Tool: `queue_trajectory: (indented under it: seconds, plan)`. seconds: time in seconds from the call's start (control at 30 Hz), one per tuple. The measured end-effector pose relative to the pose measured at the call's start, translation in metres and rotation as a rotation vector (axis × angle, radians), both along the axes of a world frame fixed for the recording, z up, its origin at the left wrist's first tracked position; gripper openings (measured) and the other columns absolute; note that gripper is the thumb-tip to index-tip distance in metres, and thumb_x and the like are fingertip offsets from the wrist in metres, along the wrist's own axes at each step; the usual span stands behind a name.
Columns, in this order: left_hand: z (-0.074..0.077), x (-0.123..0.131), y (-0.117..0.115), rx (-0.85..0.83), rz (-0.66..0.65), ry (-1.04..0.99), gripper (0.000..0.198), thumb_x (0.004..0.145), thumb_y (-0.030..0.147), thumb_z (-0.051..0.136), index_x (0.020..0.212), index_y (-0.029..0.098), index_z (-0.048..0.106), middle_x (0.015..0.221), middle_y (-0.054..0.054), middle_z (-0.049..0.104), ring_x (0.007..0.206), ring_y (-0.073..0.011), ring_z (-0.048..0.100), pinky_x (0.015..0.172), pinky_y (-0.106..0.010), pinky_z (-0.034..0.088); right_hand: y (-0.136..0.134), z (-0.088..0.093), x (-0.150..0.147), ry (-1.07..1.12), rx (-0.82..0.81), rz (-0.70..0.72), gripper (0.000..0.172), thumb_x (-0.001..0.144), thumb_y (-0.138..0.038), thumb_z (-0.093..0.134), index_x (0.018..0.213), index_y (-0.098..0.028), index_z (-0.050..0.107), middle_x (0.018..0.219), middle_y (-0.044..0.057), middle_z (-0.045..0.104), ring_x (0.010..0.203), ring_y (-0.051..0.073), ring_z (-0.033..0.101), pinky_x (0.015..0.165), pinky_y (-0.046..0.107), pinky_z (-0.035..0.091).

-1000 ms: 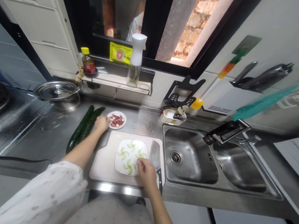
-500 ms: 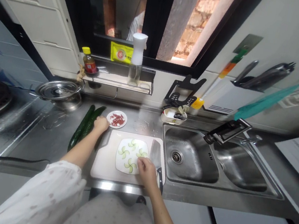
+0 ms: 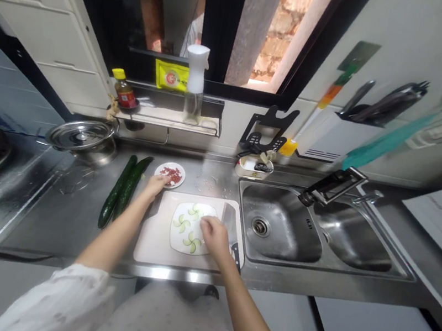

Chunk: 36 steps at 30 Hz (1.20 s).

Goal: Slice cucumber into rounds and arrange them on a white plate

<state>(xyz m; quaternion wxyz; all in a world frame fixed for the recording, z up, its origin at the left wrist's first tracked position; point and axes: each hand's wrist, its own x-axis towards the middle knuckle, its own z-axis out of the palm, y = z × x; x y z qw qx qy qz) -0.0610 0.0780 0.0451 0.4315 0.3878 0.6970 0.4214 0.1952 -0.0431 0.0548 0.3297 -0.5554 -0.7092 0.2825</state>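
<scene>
A white plate (image 3: pixel 178 235) with cucumber slices arranged in pinwheels lies on a white cutting board (image 3: pixel 154 241). My right hand (image 3: pixel 213 236) rests over the plate's right edge, fingers curled above the slices; what they pinch is hidden. My left hand (image 3: pixel 156 184) reaches to the near edge of a small saucer (image 3: pixel 170 175) of red bits, fingers bent down at its rim. Two whole cucumbers (image 3: pixel 121 189) lie just left of that hand. A cleaver (image 3: pixel 230 229) lies on the board's right side, beside my right hand.
A double steel sink (image 3: pixel 278 230) with a faucet (image 3: pixel 333 186) is right of the board. A lidded pot (image 3: pixel 80 136) stands at back left, and a shelf with a sauce bottle (image 3: pixel 122 91) and spray bottle (image 3: pixel 194 83) runs under the window. Utensils hang on the right wall.
My right hand has moved up from the plate's lower right edge onto its right side. My left hand has shifted right from beside the cucumbers to the saucer's rim.
</scene>
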Motion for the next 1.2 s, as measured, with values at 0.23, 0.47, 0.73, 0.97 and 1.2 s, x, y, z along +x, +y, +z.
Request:
queue_trajectory:
  seconds: [0.23, 0.47, 0.73, 0.97, 1.2]
  plan:
    - [0.011, 0.029, -0.025, 0.156, -0.098, -0.047, 0.035, 0.067, 0.047, 0.069, 0.078, 0.015, 0.073, 0.087, -0.007, 0.073, 0.092, -0.0232, 0.064, 0.087, -0.033, 0.046, 0.041, 0.016, -0.019, 0.131, -0.039, -0.017, 0.021, 0.084, -0.03, 0.049, 0.083, -0.019, 0.067, 0.083, 0.004, 0.068, 0.08, 0.017, 0.06, 0.074, 0.026, 0.045]
    - [0.013, 0.054, -0.048, 0.325, -0.145, 0.017, 0.027, 0.075, 0.042, 0.062, 0.075, 0.016, 0.069, 0.082, -0.004, 0.07, 0.084, -0.0186, 0.061, 0.083, -0.03, 0.046, 0.067, 0.028, -0.038, 0.265, -0.12, -0.038, 0.021, 0.079, -0.035, 0.053, 0.08, -0.018, 0.066, 0.078, 0.001, 0.067, 0.073, 0.015, 0.059, 0.072, 0.026, 0.045]
    - [0.013, 0.06, -0.054, 0.571, -0.158, 0.249, 0.023, 0.083, 0.037, 0.057, 0.074, 0.018, 0.065, 0.085, -0.005, 0.064, 0.088, -0.0182, 0.059, 0.079, -0.029, 0.046, 0.081, 0.016, -0.043, 0.453, -0.434, -0.029, 0.02, 0.073, -0.035, 0.056, 0.067, -0.017, 0.063, 0.064, -0.001, 0.062, 0.054, 0.011, 0.051, 0.053, 0.021, 0.039]
    - [0.014, 0.066, -0.057, 0.594, -0.161, 0.293, 0.021, 0.084, 0.036, 0.056, 0.075, 0.019, 0.064, 0.086, -0.006, 0.063, 0.088, -0.0187, 0.059, 0.077, -0.03, 0.047, 0.08, 0.017, -0.046, 0.512, -0.409, -0.069, 0.018, 0.069, -0.033, 0.059, 0.071, -0.017, 0.065, 0.068, 0.0, 0.062, 0.061, 0.012, 0.054, 0.058, 0.021, 0.042]
    - [0.013, 0.068, -0.059, 0.533, -0.19, 0.291, 0.02, 0.084, 0.035, 0.055, 0.076, 0.019, 0.064, 0.086, -0.005, 0.064, 0.088, -0.0177, 0.059, 0.086, -0.031, 0.045, 0.078, 0.015, -0.046, 0.502, -0.334, -0.044, 0.019, 0.07, -0.032, 0.056, 0.073, -0.016, 0.066, 0.07, 0.001, 0.064, 0.066, 0.013, 0.057, 0.064, 0.024, 0.045]
